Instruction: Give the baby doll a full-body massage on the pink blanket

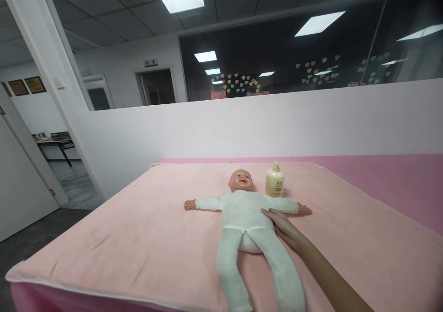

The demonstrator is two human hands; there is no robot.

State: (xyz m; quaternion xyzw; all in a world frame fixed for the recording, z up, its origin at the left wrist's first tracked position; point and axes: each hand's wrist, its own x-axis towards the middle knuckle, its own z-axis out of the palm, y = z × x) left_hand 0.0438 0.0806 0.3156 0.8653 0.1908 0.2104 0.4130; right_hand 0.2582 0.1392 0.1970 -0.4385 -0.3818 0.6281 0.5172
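A baby doll (245, 210) with a white cloth body lies face up, its arms spread wide and its legs toward me. My right hand (282, 223) rests against the doll's side at the waist. Its fingers are stretched out, with the tips on the white cloth and the thumb side partly hidden. My left hand is out of the picture. Beyond the doll's arm, to the right of its head, a pale yellow pump bottle (275, 181) stands upright.
A pink blanket (155, 219) covers the table, over a darker pink sheet (391, 187). Behind it runs a low white wall (277, 127) with a dark window (259, 63) above. A doorway on the left shows a desk (55, 141) in another room.
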